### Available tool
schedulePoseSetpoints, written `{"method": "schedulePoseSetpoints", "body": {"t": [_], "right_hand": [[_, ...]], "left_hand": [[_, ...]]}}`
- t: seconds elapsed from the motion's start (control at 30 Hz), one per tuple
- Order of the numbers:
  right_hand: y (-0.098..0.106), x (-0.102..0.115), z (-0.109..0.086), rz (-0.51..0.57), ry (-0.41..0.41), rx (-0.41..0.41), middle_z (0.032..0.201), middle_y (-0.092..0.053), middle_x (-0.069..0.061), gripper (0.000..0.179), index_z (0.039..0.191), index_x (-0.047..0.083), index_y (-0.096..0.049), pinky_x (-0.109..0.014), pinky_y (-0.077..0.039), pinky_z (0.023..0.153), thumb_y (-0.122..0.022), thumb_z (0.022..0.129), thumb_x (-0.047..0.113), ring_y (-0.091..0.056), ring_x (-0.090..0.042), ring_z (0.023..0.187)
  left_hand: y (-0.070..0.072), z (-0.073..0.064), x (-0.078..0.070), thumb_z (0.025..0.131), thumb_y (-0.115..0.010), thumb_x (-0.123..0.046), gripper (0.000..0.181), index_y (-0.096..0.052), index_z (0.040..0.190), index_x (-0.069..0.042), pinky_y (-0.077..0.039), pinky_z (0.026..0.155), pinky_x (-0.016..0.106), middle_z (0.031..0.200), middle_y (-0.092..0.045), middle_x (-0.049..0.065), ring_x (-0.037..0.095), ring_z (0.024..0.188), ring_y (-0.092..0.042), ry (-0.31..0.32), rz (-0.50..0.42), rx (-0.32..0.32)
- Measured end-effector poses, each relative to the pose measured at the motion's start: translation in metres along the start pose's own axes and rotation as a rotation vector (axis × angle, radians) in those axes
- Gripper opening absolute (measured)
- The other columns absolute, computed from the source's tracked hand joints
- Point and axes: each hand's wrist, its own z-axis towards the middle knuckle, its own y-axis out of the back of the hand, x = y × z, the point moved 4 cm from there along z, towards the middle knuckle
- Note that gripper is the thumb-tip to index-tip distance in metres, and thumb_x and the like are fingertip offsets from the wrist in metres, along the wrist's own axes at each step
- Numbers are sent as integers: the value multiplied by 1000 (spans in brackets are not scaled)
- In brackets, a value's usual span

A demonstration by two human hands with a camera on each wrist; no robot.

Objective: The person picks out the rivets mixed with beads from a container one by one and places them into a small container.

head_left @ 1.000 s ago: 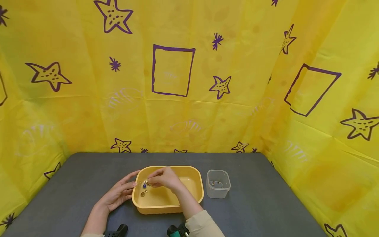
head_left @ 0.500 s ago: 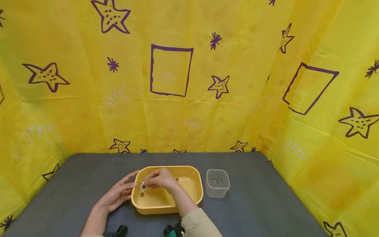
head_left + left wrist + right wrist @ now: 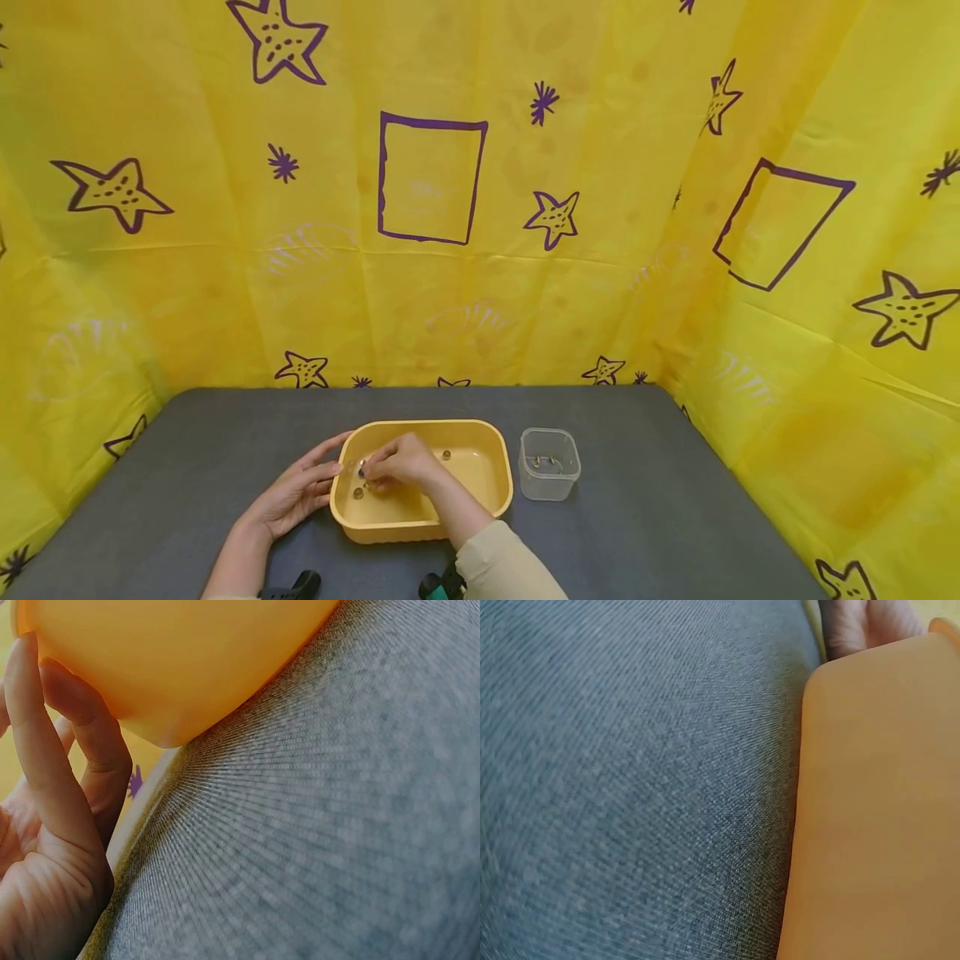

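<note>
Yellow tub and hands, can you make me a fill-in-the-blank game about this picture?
1. The left hand touches the yellow tub from outside; the ____ hand reaches inside.
2. The tub and the clear box make ____ containers on the table.
3. The star outlines on the yellow curtain are ____.

Missing words: right; two; purple.

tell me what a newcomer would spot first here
Probably the bright, star-printed yellow cloth, filling the view behind the dark gray table. Next, the yellow tub near the table's middle, with the right hand inside near small pieces and the left hand at its left side. A clear container stands to its right.
</note>
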Motion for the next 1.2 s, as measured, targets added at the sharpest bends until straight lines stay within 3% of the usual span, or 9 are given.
{"method": "schedulePoseSetpoints", "body": {"t": [0.57, 0.97, 1.2], "right_hand": [[-8, -2, 4, 88, -136, 7, 72, -74, -12, 7, 86, -6, -77, -29, -63, 59, -76, 82, -1, -63, -11, 54], [-10, -6, 4, 71, -138, -3, 70, -74, -14, 4, 83, -6, -77, -25, -60, 52, -76, 80, -3, -58, -10, 48], [-11, -5, 3, 21, -126, -31, 63, -71, -10, 3, 76, -4, -77, -24, -59, 50, -79, 77, -2, -57, -10, 46]], "left_hand": [[1, 0, -2, 107, -35, -8, 45, -47, 136, -41, -60, 90, 24, 128, -63, 2, 13, 111, -69, -14, -10, 9], [0, 0, 1, 108, -34, -7, 46, -48, 136, -40, -59, 92, 25, 129, -62, 2, 14, 113, -68, -17, -38, 39], [0, 0, 0, 107, -36, -8, 44, -48, 135, -41, -59, 92, 24, 131, -61, 3, 15, 115, -67, -4, -34, 30]]}}
